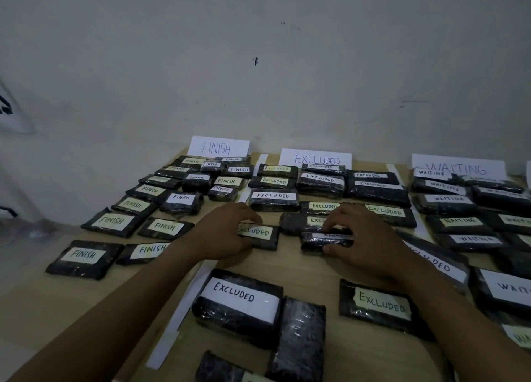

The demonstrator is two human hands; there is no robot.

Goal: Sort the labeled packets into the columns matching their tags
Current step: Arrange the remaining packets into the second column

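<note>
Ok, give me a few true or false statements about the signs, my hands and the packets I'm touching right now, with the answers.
1. The FINISH sign stands left of the EXCLUDED sign. True.
2. The left hand holds a packet tagged WAITING. False: the left packet it holds reads EXCLUDED.
3. The tag on the right packet, held by the right hand, reads upside down from the camera. True.
4. Both hands are over the FINISH column. False: they are in the middle column, in front of the EXCLUDED sign.
</note>
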